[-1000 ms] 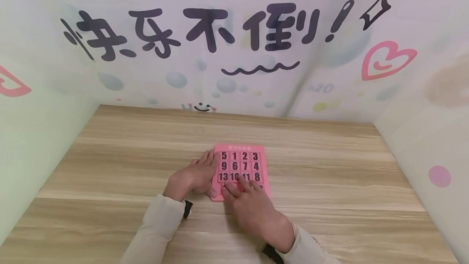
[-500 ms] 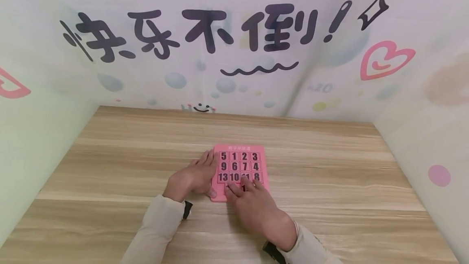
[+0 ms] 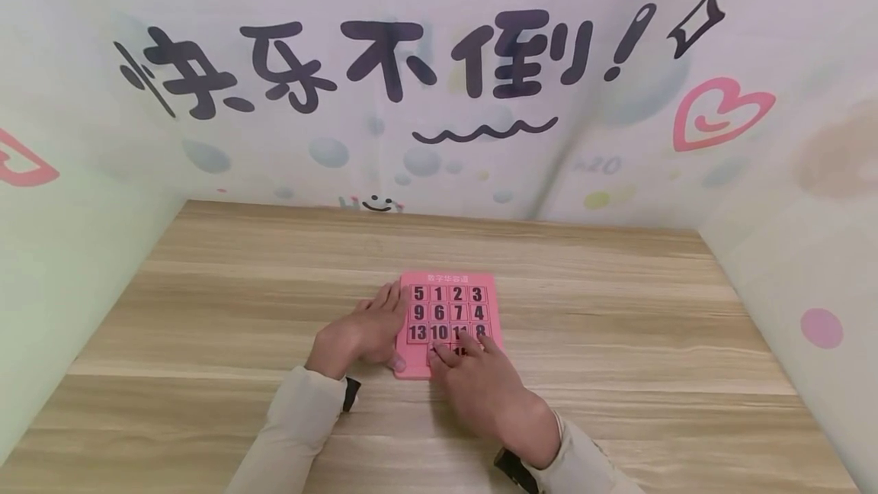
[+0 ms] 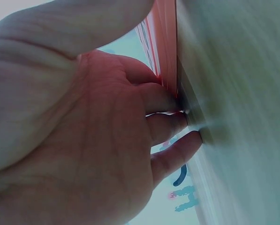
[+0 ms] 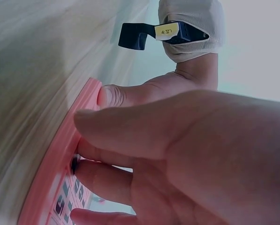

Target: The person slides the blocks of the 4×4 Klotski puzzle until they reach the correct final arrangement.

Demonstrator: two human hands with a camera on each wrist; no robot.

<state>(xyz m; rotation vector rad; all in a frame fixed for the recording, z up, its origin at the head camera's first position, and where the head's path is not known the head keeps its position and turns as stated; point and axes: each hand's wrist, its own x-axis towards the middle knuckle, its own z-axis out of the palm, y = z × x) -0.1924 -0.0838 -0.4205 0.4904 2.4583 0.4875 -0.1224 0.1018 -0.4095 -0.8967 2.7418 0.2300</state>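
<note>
A pink sliding number puzzle (image 3: 498, 319) lies flat on the table, its upper rows of black-numbered tiles in view. My left hand (image 3: 366, 330) rests along its left side, fingers extended. In the left wrist view its fingertips touch the table beside the puzzle's edge (image 4: 167, 42). The left thumb (image 5: 112, 97) presses the near left corner in the right wrist view. My right hand (image 3: 483, 391) reaches over the bottom row, fingers extended and fingertips on the tiles there. The bottom left cell (image 3: 415, 357) holds no tile. Tiles further right in that row are partly hidden by the hand.
A wood-grain table (image 3: 617, 326) surrounds the puzzle. Behind it stands a white cloth wall (image 3: 274, 151) with large black characters, and pale panels rise at both sides. A black strap (image 5: 177, 33) with a yellow label sits at the left cuff.
My right hand has slid a little to the right, and a bottom-row tile has moved right with it, baring the bottom left cell. My left hand stays in place.
</note>
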